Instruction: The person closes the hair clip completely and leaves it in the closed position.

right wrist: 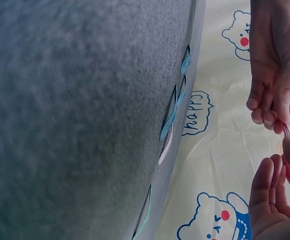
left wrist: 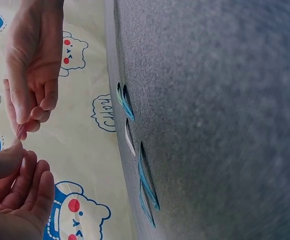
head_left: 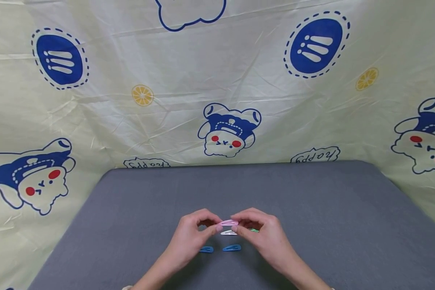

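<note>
Between both hands, above the table, is a pink snap hair clip [head_left: 229, 222]. My left hand [head_left: 192, 231] pinches its left end between thumb and finger. The right hand [head_left: 262, 229] pinches the other end the same way. Below them on the table lie a white snap clip [head_left: 228, 233] and a green one [head_left: 254, 230], the green one partly hidden by the right hand. Nearer to me are two blue clips [head_left: 232, 248], the left one [head_left: 206, 249] partly covered by the left hand. In the right wrist view a third blue clip [right wrist: 185, 61] shows.
A dark grey cloth-covered table [head_left: 148, 193] spreads under the hands. Behind it and at its sides hangs a pale curtain [head_left: 177, 133] printed with bears, orange slices and blue ovals.
</note>
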A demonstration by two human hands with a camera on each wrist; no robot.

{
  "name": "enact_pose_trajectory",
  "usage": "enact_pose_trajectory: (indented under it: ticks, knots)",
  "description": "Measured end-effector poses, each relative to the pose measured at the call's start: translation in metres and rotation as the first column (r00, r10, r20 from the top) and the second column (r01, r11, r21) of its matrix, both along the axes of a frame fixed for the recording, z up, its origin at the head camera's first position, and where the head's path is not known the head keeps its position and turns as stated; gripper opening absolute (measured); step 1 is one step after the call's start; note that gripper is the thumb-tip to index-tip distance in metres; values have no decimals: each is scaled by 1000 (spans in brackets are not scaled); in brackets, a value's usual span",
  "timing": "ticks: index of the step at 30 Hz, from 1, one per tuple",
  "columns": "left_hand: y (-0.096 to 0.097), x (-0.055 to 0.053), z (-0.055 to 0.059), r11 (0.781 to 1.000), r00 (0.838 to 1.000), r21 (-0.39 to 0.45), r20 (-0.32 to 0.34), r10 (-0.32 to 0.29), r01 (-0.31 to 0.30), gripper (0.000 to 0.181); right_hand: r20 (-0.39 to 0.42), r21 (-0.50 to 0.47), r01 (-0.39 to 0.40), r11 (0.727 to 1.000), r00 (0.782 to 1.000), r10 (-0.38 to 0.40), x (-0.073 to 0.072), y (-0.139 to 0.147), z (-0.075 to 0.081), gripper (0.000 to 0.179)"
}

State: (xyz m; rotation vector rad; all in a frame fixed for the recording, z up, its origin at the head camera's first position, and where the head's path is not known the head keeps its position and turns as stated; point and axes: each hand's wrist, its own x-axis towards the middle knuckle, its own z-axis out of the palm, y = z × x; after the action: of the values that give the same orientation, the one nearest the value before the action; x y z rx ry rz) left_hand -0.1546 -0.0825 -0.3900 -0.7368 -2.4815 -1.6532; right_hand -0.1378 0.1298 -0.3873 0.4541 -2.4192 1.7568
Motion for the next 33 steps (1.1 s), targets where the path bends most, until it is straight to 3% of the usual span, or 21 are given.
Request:
enact_pose_trajectory:
  ticks: [10,18,26,33]
  knots:
    - [2,0,-3,999,996,2,-84,-34,34,16,12,101,2,995,1000,-3,1,5,0,16]
    - [8,-5,0,995,985,-79,-157,-67,55,9,23,131,-17,991,1000,14,0,16,2,16]
    - [16,-11,1,980,975,-154,-164,-147,122,6,-7,169,-35,985,999,37,-2,28,-1,16]
    - [24,-14,0,955,972,-218,-82,-221,199,4,7,227,-46,973,999,46,-2,41,-4,15]
